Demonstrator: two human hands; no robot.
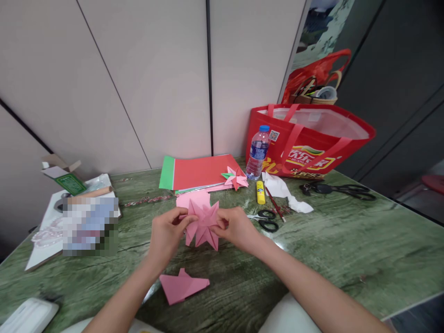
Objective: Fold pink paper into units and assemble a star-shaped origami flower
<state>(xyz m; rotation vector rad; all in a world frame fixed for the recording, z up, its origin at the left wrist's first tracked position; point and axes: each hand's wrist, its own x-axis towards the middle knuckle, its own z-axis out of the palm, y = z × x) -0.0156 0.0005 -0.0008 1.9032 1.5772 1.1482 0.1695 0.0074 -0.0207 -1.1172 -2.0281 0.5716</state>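
Both my hands hold a pink folded paper star point(204, 224) just above the green marbled table point(347, 249). My left hand point(166, 236) pinches its left points, fingers closed. My right hand point(237, 229) grips the right side, fingers closed on the paper. A folded pink paper piece point(182, 286) lies on the table near me, below the star. More pink paper point(192, 199) lies just behind the star.
A stack of red and green paper sheets point(197, 172) carries a finished pink star point(236, 178). Nearby are a water bottle point(258, 152), glue stick point(260, 192), small scissors point(265, 220), large black scissors point(338, 189), white crumpled paper point(284, 192), a red bag point(308, 136) and a small box point(62, 173).
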